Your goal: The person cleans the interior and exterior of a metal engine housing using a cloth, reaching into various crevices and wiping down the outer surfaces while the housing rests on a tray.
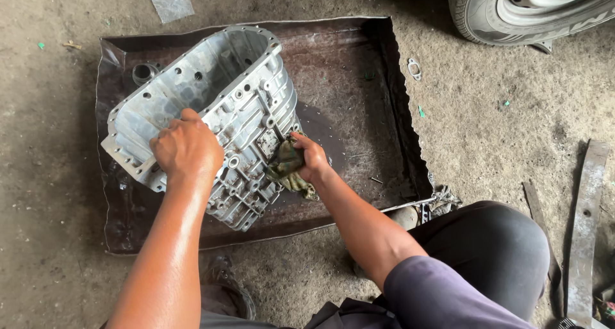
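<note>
L hand (186, 148) grips rim of aluminium gearbox casing (211, 105); R hand (312, 157) presses green rag (287, 169) to casing side, in metal tray (359, 105).

A cast-metal housing (211, 105), dull silver-grey and matt with a rough, ribbed outer skin, lies under the left hand's fingers (186, 121); a grimy, crumpled cloth rag (286, 165) sits in the right hand's fingers (307, 151). Beneath both, a dark, stained sheet-metal tray (359, 111) rests on gritty concrete floor (487, 130).
</note>
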